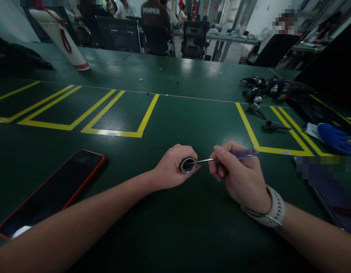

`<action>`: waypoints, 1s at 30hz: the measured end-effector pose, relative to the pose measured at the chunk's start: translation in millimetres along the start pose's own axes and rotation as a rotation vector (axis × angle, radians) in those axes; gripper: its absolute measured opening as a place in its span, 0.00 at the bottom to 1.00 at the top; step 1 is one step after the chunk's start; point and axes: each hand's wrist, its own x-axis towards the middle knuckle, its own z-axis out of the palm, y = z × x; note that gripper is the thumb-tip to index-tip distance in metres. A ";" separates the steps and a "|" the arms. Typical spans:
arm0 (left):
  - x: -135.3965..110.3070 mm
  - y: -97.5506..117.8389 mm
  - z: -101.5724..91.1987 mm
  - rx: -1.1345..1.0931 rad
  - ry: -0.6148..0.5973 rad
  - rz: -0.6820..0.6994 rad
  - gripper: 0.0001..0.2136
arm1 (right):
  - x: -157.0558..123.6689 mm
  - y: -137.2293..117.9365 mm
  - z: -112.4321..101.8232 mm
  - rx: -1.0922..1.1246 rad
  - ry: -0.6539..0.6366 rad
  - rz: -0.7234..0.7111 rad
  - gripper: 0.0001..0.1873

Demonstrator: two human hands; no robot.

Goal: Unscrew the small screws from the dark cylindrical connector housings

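My left hand (172,168) is wrapped round a small dark cylinder (188,165) with a shiny metal rim, its open end turned toward me. Most of the cylinder's body is hidden in the palm. My right hand (239,170), with a light watch strap at the wrist, grips a thin screwdriver (243,154) by its purple see-through handle. The metal shaft points left, and its tip reaches the mouth of the cylinder; how deep it goes inside I cannot tell. Both hands are held above the green table (175,227).
A phone in an orange case (54,185) lies at left. Dark metal parts (257,93), a small cylindrical part (274,125) and a blue glove (336,138) lie at right. Yellow tape (115,133) marks the table. A white bag (61,38) and seated people are farther back.
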 end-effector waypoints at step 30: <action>-7.7 14.9 9.2 -0.222 0.151 -0.250 0.17 | -6.2 -12.5 5.1 -0.987 -0.325 -0.705 0.09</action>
